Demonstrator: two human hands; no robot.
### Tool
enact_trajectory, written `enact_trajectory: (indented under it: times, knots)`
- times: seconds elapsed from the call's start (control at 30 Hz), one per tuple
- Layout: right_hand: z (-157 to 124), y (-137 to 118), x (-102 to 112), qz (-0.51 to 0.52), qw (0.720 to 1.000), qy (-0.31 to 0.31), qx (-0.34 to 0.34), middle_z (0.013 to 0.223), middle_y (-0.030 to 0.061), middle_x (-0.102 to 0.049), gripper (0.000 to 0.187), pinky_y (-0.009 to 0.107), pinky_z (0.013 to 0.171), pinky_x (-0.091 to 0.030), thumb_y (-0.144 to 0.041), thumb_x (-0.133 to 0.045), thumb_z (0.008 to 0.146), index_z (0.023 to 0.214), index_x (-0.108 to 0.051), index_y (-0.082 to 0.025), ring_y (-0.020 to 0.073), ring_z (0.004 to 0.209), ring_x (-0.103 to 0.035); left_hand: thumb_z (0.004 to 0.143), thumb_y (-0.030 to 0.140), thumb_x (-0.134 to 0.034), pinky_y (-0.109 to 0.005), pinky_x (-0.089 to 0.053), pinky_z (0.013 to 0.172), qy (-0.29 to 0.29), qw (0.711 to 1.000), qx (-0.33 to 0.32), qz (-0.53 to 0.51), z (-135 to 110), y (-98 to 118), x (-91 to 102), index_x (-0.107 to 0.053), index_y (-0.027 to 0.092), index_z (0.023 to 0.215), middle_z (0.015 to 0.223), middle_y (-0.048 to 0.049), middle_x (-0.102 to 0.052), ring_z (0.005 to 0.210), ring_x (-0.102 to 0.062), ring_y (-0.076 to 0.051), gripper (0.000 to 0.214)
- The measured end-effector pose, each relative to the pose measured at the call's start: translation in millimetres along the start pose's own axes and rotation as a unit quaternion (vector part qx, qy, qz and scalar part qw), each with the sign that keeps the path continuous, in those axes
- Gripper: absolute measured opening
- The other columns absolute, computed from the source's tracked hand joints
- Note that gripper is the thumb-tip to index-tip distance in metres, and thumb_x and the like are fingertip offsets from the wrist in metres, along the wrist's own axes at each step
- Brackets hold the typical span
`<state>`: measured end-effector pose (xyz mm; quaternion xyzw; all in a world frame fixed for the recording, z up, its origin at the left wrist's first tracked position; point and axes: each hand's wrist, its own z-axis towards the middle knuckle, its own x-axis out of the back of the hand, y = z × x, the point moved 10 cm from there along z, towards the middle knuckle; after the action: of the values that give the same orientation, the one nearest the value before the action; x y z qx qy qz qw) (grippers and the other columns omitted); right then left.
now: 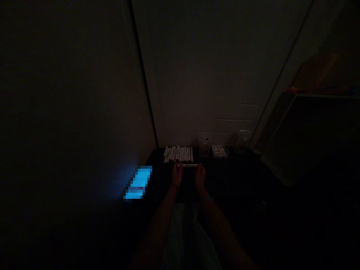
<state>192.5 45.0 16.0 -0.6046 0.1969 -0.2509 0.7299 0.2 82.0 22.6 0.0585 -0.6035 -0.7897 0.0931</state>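
A white marker (189,165) lies level between my two hands, above the dark table. My left hand (176,175) is closed on its left end, and my right hand (200,175) is closed on its right end. Just beyond, a row of white markers (178,154) rests side by side on the table. Right of the row stands a clear plastic container (204,147) with a dark label. Beside that sits a case of white markers (219,151) packed together. The scene is very dark, so finger detail is faint.
A clear cup-like container (242,140) stands at the back right. On the left glows a blurred blue screen (138,183). A pale wall (182,75) rises behind the table (225,180). Farther right is a large dark box-like shape (315,138).
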Motion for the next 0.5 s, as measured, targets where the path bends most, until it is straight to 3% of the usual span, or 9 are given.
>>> enact_trajectory:
  times: [0.5]
  knots:
    - [-2.6, -8.6, 2.8, -0.076, 0.997, 0.005, 0.019, 0.06, 0.0042, -0.059, 0.046, 0.023, 0.052, -0.032, -0.049, -0.024, 0.083, 0.063, -0.052, -0.018, 0.0144, 0.054, -0.051, 0.074, 0.045, -0.045, -0.023, -0.038, 0.063, 0.007, 0.999, 0.001, 0.037, -3.0, 5.2, 1.4, -0.052, 0.018, 0.086, 0.066, 0.0016, -0.049, 0.061, -0.046, -0.01, 0.031]
